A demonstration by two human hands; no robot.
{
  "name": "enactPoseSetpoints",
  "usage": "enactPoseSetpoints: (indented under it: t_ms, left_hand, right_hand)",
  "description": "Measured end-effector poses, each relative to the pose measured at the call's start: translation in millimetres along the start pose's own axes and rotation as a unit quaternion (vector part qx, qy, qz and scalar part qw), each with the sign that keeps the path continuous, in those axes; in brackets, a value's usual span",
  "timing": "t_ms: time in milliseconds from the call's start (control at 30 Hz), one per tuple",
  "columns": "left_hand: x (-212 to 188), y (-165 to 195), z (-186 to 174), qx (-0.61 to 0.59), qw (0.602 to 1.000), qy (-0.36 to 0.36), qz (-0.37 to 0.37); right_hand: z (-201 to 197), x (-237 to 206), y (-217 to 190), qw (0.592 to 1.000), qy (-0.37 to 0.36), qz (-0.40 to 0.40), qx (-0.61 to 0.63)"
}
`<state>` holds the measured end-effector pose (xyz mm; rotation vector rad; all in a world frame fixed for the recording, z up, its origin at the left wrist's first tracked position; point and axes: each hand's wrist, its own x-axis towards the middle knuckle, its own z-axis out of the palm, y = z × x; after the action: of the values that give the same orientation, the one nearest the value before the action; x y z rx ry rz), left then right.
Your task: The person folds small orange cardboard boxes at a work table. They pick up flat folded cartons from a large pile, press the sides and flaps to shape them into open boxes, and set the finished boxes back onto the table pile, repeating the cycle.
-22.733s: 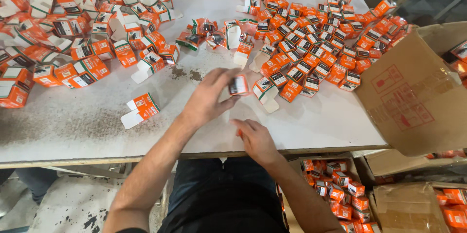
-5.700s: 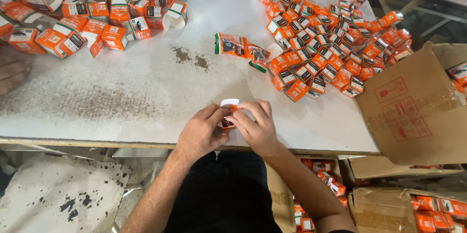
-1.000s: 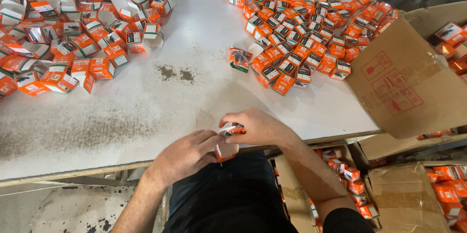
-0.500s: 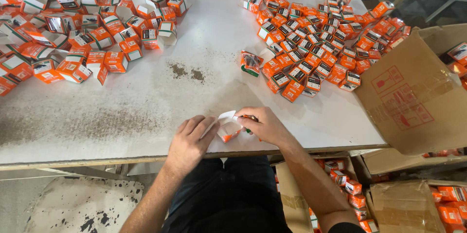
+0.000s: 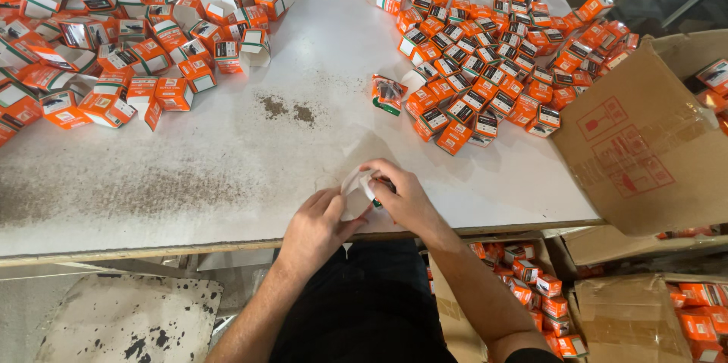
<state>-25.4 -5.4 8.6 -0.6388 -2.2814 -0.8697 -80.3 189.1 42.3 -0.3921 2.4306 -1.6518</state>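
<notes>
Small box (image 5: pixel 356 190) between both hands (table edge)

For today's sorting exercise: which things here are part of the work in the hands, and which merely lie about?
In hand: small white carton, left hand, right hand.

Lying about: open orange cartons, closed orange cartons, big cardboard box, white table.

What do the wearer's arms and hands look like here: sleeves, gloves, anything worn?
Both arms are bare to the frame edge, with no sleeves showing. The left hand and right hand are ungloved; no rings, watch or bands are visible. A dark edge by the right elbow may be clothing. Dark trousers below.
</notes>
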Motion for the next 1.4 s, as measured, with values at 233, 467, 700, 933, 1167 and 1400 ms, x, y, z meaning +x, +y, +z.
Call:
enactPoseSetpoints:
  t_ms: [233, 467, 700, 933, 1167, 1400]
  left_hand:
    - [7, 2, 3, -0.115, 0.974, -0.078, -0.176]
    - [10, 2, 2, -0.118, 0.975, -0.084, -0.171]
    - [3, -7, 7, -0.111, 0.989, -0.044, -0.084]
    - [1, -8, 7, -0.124, 0.988, -0.040, -0.082]
    - [10, 1, -1, -0.083, 0.994, -0.049, -0.055]
    - [5, 5, 1, -0.025, 0.994, -0.050, -0.089]
  right_hand:
    - [-16, -34, 4, 0.961, -0.055, -0.244, -0.119]
    - [-43, -44, 3, 0.924, 0.049, -0.154, -0.346]
    - [11, -41, 3, 0.936, 0.192, -0.294, -0.020]
    - [18, -21, 11, 0.804, 0.176, -0.428, -0.373]
    - [18, -17, 30, 0.849, 0.125, -0.361, -0.365]
    - [16, -26, 25, 0.781, 0.168, -0.410, -0.440]
